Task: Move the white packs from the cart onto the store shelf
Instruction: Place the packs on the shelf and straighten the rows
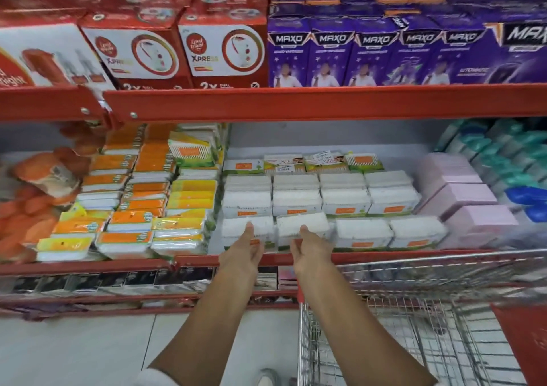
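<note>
Several white packs with orange labels lie in rows on the middle store shelf (189,259). The front row holds a left pack (236,230), a second pack (302,224) and two more to the right (362,231). My left hand (244,254) is open, fingertips touching the front of the left pack. My right hand (309,249) is open, palm turned inward, fingertips at the front of the second pack. Neither hand grips anything. The wire cart (414,326) stands at lower right; no white packs show in its visible part.
Orange and yellow packs (142,208) are stacked left of the white ones, pink boxes (461,199) to the right. Red boxes (139,54) and purple boxes (376,56) fill the shelf above. A red shelf beam (296,102) runs overhead. Dark packets sit on the lower shelf.
</note>
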Demonstrator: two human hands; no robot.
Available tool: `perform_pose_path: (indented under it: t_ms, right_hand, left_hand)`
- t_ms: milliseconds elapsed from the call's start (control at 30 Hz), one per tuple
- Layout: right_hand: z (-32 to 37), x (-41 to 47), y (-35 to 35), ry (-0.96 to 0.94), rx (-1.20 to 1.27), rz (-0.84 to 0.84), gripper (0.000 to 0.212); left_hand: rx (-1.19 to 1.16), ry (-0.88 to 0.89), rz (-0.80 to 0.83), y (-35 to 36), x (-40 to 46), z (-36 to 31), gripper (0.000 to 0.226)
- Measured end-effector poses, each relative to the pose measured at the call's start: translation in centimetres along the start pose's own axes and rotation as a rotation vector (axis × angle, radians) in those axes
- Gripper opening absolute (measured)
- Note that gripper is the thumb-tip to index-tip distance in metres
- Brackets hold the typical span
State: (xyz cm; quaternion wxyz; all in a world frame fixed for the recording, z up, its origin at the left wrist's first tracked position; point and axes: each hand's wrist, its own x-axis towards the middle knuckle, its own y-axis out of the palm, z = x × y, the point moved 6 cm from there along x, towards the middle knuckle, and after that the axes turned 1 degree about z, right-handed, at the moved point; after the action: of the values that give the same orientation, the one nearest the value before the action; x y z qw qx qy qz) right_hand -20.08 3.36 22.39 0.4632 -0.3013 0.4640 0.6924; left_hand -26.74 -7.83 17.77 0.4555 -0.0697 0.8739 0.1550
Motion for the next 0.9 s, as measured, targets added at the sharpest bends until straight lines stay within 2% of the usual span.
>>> perform_pose_path:
  t_ms: [33,100,133,300,433,533,667,800,900]
  right_hand:
    - [0.0,0.0,0.1,-0.006,0.001,-0.015,0.039]
    - [0.0,0.5,0.2,-0.025,-0.051,-0.057,0.015]
    - [0.0,0.6,0.5,-0.040,-0.078,-0.077,0.010]
    - [-0.2,1.4,1.2,-0.083,-0.121,-0.064,0.037]
    - [-0.3,1.6,1.3,-0.080,-0.075,-0.084,0.036]
    - [-0.3,1.7,1.4,-0.078,-0.063,-0.058,0.035]
    - [0.0,2.0,0.7,-0.056,-0.054,-0.018,0.046]
    - [1.6,1.2,-2.4,-0.097,-0.098,-0.026,0.047]
    - [5.2,0.9,-6.6,-0.221,-0.155,-0.095,0.032]
  left_hand:
    - [0.006,-0.006,0.008,0.1,0.2,-0.1,0.050]
    - [0.015,-0.007,0.015,0.3,0.7,-0.4,0.050]
    - [0.026,-0.008,0.016,0.4,1.0,-0.6,0.050]
    - [0.088,-0.016,0.026,0.6,1.7,-1.2,0.057]
    - [0.112,-0.008,0.046,0.7,1.8,-1.6,0.052]
    - [0.147,0.004,0.050,0.8,1.8,-2.0,0.058]
    - [0.156,0.028,0.029,1.2,1.3,-1.8,0.056]
    - [0.217,-0.027,0.071,2.7,-0.4,1.7,0.042]
    - [0.265,-0.128,0.171,5.6,-2.6,6.7,0.044]
